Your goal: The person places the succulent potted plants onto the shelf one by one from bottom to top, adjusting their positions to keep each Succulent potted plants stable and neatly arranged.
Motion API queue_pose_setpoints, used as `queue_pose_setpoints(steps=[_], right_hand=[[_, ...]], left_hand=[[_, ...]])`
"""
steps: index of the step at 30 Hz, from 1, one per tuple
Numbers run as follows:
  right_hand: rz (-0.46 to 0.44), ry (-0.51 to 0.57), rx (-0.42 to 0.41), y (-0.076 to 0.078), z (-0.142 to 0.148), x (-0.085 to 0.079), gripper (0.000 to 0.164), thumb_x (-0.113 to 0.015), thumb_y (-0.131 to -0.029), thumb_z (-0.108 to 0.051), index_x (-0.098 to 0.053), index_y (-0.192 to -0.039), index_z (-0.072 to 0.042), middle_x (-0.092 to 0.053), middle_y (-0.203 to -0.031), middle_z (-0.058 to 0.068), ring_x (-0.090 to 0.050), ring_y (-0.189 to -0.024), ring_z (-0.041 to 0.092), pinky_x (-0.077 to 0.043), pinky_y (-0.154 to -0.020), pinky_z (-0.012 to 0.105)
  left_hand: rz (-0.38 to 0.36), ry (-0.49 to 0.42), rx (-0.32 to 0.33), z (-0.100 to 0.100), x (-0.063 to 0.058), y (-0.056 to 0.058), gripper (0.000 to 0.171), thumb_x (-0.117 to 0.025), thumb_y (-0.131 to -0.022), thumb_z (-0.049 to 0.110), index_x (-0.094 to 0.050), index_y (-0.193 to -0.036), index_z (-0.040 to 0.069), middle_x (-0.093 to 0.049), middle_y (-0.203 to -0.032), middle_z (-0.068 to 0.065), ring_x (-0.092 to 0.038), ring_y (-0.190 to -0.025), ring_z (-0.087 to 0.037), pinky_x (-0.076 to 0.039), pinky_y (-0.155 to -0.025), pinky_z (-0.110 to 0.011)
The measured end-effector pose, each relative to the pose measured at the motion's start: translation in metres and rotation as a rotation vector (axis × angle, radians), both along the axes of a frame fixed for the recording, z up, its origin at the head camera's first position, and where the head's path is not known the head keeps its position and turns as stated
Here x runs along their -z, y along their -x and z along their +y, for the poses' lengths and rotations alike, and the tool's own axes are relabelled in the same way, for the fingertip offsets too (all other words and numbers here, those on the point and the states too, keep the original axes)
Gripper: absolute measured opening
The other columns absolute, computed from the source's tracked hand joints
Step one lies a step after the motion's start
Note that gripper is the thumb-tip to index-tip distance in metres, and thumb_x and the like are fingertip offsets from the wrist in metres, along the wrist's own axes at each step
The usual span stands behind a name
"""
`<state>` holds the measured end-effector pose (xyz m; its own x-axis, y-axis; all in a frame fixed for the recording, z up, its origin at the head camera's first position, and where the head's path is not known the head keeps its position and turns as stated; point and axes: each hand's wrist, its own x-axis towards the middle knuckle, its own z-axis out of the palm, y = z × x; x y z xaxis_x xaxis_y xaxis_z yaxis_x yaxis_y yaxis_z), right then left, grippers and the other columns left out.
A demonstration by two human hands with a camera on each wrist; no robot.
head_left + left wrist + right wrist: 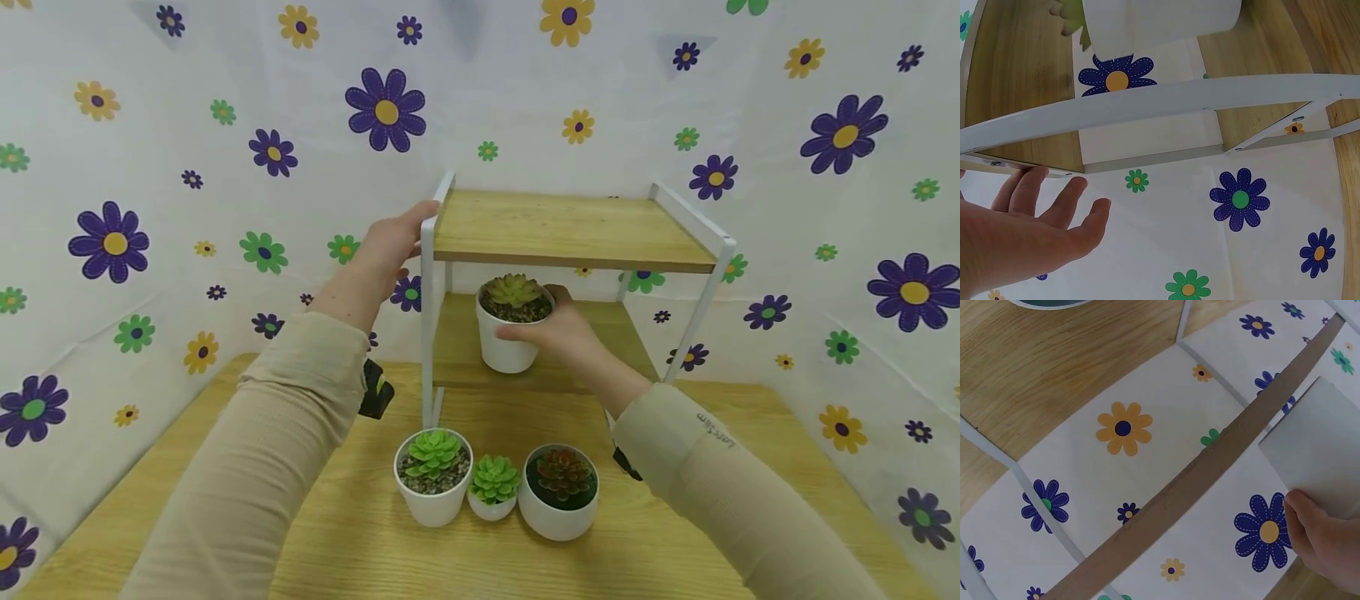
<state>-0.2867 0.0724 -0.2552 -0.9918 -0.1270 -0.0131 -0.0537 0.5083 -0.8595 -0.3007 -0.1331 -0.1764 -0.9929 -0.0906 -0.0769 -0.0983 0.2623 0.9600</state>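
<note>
A white pot with a green succulent [508, 346] is gripped by my right hand [558, 329], thumb at its front and fingers round its right side. The pot is tilted slightly, between the two levels of a white-framed wooden shelf rack [570, 229]; I cannot tell whether its base touches the lower board [600, 333]. My left hand [386, 250] touches the rack's upper left rail from outside, its fingers [1063, 203] loosely bent in the left wrist view. In the right wrist view, the right hand [1322, 537] holds the pot's white side [1325, 447].
Before the rack, on the wooden table [345, 542], stand a white pot with a bright green succulent [435, 500], a small green one [492, 504] and a wide pot with a reddish succulent [558, 521]. A flower-print sheet [225, 167] hangs behind.
</note>
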Motion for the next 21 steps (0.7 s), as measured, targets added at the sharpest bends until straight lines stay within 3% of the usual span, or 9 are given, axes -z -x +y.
queue_pose_setpoints(steps=[14, 21], right_hand=[[-0.007, 0.038, -0.037, 0.018, -0.012, 0.006, 0.098, -0.074, -0.077, -0.034, -0.013, -0.148, -0.007, -0.026, -0.150, 0.015, -0.030, -0.138, 0.031, -0.032, -0.111, 0.047], [-0.117, 0.144, -0.079, 0.015, -0.013, 0.001, 0.093, -0.069, -0.082, -0.025, -0.007, -0.149, -0.004, -0.022, -0.151, 0.018, -0.029, -0.139, 0.031, -0.031, -0.112, 0.043]], left_hand=[[-0.022, -0.009, -0.026, 0.003, 0.000, 0.004, 0.065, -0.044, -0.090, 0.059, -0.041, -0.141, 0.020, -0.035, -0.151, 0.003, -0.032, -0.139, -0.021, -0.025, -0.114, -0.043], [-0.010, 0.001, -0.034, -0.001, 0.001, 0.003, 0.065, -0.044, -0.090, 0.059, -0.041, -0.141, 0.019, -0.035, -0.151, 0.003, -0.033, -0.139, -0.021, -0.026, -0.114, -0.043]])
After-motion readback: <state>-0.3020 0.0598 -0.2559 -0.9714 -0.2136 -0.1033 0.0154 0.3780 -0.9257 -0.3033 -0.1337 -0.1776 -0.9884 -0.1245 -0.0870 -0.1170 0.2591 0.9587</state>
